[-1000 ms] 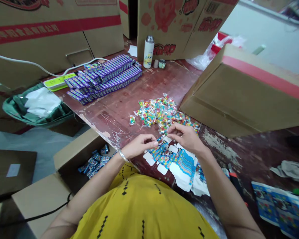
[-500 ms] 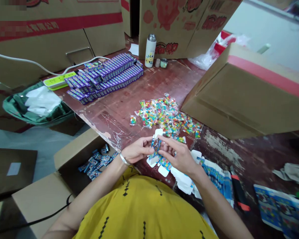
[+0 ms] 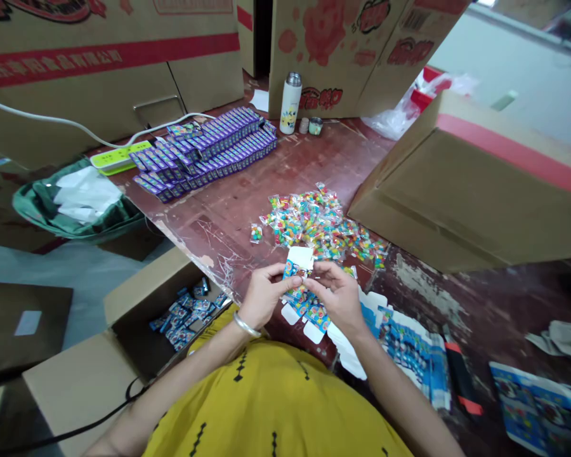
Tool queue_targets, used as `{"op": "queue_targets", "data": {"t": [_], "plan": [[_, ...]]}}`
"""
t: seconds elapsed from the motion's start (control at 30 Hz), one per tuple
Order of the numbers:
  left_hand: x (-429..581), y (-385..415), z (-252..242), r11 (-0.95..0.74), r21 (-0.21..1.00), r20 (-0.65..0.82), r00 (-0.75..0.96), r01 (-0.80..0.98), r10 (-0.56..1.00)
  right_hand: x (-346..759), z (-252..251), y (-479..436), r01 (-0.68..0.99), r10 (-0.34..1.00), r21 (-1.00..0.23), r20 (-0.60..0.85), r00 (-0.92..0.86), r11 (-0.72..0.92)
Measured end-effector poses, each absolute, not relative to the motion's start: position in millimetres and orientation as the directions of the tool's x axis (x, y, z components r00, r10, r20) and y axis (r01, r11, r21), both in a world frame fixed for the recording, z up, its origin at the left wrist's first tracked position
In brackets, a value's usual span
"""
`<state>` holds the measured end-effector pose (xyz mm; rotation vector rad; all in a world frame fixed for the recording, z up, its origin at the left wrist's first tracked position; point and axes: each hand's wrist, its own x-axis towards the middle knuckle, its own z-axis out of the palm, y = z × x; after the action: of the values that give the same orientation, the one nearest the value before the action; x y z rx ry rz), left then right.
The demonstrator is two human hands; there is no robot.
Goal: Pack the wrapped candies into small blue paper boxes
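Note:
My left hand (image 3: 264,296) and my right hand (image 3: 337,296) both pinch a small blue printed paper box (image 3: 297,268) with its white flap up, just above the near edge of the worn red table (image 3: 309,152). Under my hands lies a stack of flat blue box blanks (image 3: 314,312). Just beyond the box a pile of small colourful candy packets (image 3: 321,222) is spread out. A silver bracelet circles my left wrist.
Rows of purple boxes (image 3: 209,149) fill the far left of the table, beside a green power strip (image 3: 117,157). A white flask (image 3: 290,103) stands at the back. Big cardboard cartons (image 3: 476,190) crowd the right and rear. An open carton of blue boxes (image 3: 185,311) sits below left.
My hands lifted one box blank off the stack and drew together near my body. The blank is now folded into shape, with its white flap raised.

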<state>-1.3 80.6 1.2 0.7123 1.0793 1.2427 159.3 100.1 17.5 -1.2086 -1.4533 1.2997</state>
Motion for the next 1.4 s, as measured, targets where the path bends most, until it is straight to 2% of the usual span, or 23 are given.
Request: {"op": "queue_targets", "data": {"t": [0.17, 0.3, 0.4, 0.5, 0.63, 0.7, 0.83, 1.07, 1.27, 1.4], "plan": [[8, 72, -9, 0.119, 0.929, -0.180, -0.148, -0.351, 0.972, 147, 9, 99, 0.072, 0.999, -0.997, 0.001, -0.053, 0.005], [4, 70, -13, 0.101, 0.929, -0.181, -0.200, -0.357, 0.963, 145, 9, 101, 0.106, 0.995, -0.994, 0.024, -0.098, 0.035], [-7, 69, -9, 0.156, 0.940, -0.169, -0.017, -0.304, 0.986, 149, 4, 104, 0.041, 0.993, -0.999, -0.024, -0.116, -0.019], [-14, 66, -7, 0.222, 0.881, -0.159, 0.181, -0.418, 0.971, 150, -4, 107, -0.118, 0.989, -0.986, -0.107, -0.102, -0.119], [-10, 64, -12, 0.233, 0.798, -0.127, 0.223, -0.556, 0.967, 143, -8, 106, -0.236, 0.967, -0.944, -0.197, -0.160, -0.231], [-8, 64, -14, 0.219, 0.786, -0.124, 0.200, -0.578, 0.972, 140, -4, 103, -0.212, 0.972, -0.953, -0.188, -0.140, -0.215], [-9, 66, -13, 0.187, 0.780, -0.179, 0.074, -0.597, 0.981, 140, 12, 93, -0.082, 0.993, -0.995, -0.051, -0.107, -0.060], [-9, 68, -13, 0.098, 0.901, -0.148, -0.087, -0.423, 0.985, 135, 12, 85, 0.100, 0.987, -0.990, 0.085, -0.133, 0.099], [-4, 65, -17, 0.079, 0.899, -0.161, -0.158, -0.431, 0.974, 131, 3, 92, 0.025, 0.994, -0.998, 0.058, -0.092, 0.061], [-3, 66, -14, 0.048, 0.900, -0.144, -0.193, -0.432, 0.971, 130, 6, 94, -0.043, 0.989, -0.998, 0.044, -0.144, 0.038]]}}
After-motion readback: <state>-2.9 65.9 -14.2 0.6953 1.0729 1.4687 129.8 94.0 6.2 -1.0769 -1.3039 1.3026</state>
